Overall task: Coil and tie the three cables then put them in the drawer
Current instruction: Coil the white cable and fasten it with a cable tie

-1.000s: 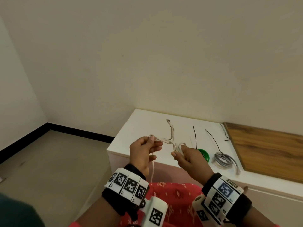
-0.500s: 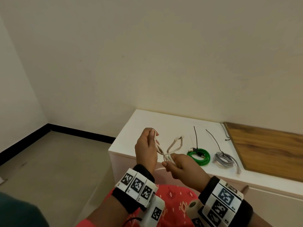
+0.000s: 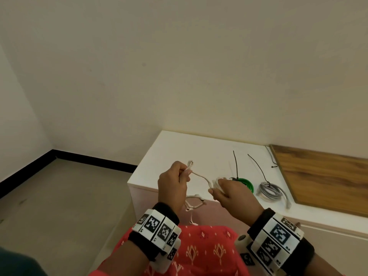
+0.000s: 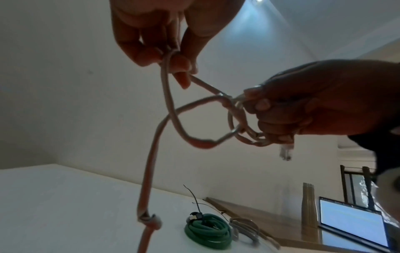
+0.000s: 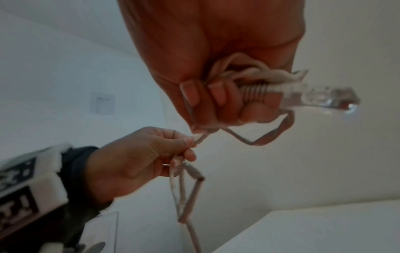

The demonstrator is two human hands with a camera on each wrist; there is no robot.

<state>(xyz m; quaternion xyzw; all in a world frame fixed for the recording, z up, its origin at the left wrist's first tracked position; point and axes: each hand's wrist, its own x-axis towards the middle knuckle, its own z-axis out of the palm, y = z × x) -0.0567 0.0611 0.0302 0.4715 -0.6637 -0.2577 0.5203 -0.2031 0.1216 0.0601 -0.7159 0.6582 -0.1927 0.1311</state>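
Our left grip [image 3: 173, 184] pinches the smooth white cable [image 3: 201, 176]; our right grip [image 3: 232, 193], at 3 o'clock, clenches its round coils.

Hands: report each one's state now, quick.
Left hand: pinches the white cable.
Right hand: grips the coiled turns of the same cable.

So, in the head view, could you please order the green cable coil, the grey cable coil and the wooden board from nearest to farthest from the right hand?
From the right hand:
1. Green cable coil, just beyond the knuckles on the white top.
2. Grey cable coil, further right.
3. Wooden board, at the far right.
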